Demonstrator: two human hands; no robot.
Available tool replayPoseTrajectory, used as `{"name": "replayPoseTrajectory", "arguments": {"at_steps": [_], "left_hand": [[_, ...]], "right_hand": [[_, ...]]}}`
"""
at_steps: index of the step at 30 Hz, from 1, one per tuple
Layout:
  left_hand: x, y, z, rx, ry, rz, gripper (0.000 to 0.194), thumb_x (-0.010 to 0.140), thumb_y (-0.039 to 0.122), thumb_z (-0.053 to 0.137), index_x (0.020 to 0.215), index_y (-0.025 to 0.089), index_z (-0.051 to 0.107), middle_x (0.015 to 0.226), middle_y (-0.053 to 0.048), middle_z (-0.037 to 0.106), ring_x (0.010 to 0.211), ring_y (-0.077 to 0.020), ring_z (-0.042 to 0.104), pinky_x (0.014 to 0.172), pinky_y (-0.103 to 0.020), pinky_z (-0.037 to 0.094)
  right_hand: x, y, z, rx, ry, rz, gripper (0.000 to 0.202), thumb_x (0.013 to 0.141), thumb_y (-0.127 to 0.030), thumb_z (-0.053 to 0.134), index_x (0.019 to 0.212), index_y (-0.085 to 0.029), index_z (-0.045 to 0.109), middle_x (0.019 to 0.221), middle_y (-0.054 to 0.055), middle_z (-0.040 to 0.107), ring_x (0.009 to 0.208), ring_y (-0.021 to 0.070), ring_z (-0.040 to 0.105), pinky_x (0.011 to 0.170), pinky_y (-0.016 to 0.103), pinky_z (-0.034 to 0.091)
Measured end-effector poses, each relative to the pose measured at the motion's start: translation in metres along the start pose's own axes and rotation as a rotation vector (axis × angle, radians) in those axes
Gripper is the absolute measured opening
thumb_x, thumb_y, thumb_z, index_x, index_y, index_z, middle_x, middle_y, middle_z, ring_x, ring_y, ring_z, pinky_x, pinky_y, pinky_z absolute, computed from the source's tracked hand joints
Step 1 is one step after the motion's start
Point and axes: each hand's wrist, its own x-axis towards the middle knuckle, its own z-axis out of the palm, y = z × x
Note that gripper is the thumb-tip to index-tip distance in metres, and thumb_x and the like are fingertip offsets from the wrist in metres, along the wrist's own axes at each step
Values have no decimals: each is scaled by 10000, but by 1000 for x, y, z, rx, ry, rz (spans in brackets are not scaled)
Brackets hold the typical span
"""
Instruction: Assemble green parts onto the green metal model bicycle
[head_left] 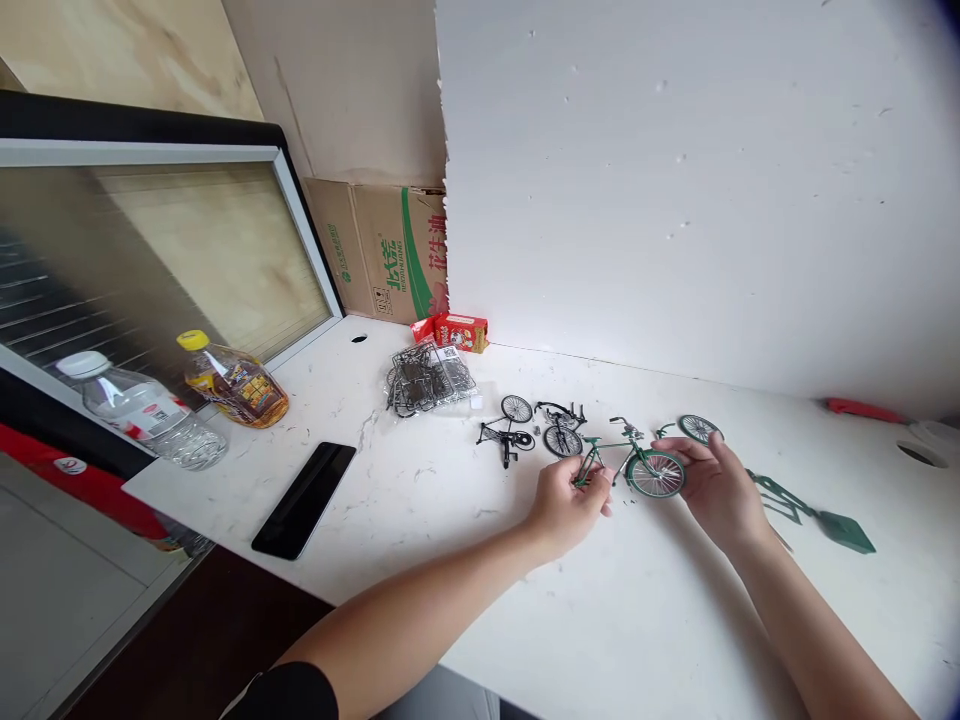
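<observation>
My left hand [568, 503] is closed on the rear end of a small green model bicycle [617, 458], which has its front wheel on and no rear wheel visible. Close to the front wheel, my right hand [716, 490] has its fingers apart, palm turned toward the bicycle. Behind the right hand lies a loose spoked wheel [700, 429]. Black bicycle parts [510, 438] and a black wheel [562, 441] lie to the left of the model. Green frame-like parts with a flat green piece [846, 531] rest right of my right hand.
A clear bag of black parts [429, 380] lies before a small red box [461, 332]. A phone [304, 500], a water bottle [146, 412] and a yellow-capped bottle [236, 382] are at the left. A cardboard box [375, 250] and a white board [675, 200] stand behind.
</observation>
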Motion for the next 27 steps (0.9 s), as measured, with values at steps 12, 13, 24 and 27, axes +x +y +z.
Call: {"name": "replayPoseTrajectory", "arguments": {"at_steps": [12, 13, 24, 27], "left_hand": [[-1, 6, -11, 196, -210, 90, 598, 958, 705, 596, 1074, 135, 734, 839, -71, 701, 651, -174, 704, 591, -268, 529], [1, 9, -15, 262, -232, 143, 607, 981, 700, 553, 1078, 132, 743, 819, -73, 702, 666, -188, 713, 602, -275, 526], [51, 103, -110, 1401, 285, 252, 319, 967, 285, 617, 1258, 198, 714, 1210, -142, 771, 1174, -333, 662, 1069, -505, 477], [63, 113, -149, 1732, 390, 56, 588, 826, 403, 811, 1353, 184, 667, 1512, -226, 596, 1472, -470, 414, 1199, -693, 311]], "right_hand": [[-26, -3, 40, -342, 178, -124, 614, 869, -774, 659, 638, -218, 539, 534, -18, 433, 478, 118, 350, 445, 284, 310], [-26, -1, 40, -330, 175, -123, 611, 875, -769, 658, 640, -219, 533, 536, -20, 437, 475, 117, 350, 441, 281, 305], [-27, 0, 36, -377, 254, -222, 644, 906, -815, 594, 695, -207, 637, 513, 3, 538, 467, 153, 467, 478, 301, 399], [-27, 1, 35, -404, 247, -239, 657, 918, -818, 568, 698, -204, 648, 525, 13, 571, 485, 162, 496, 504, 304, 409]]}}
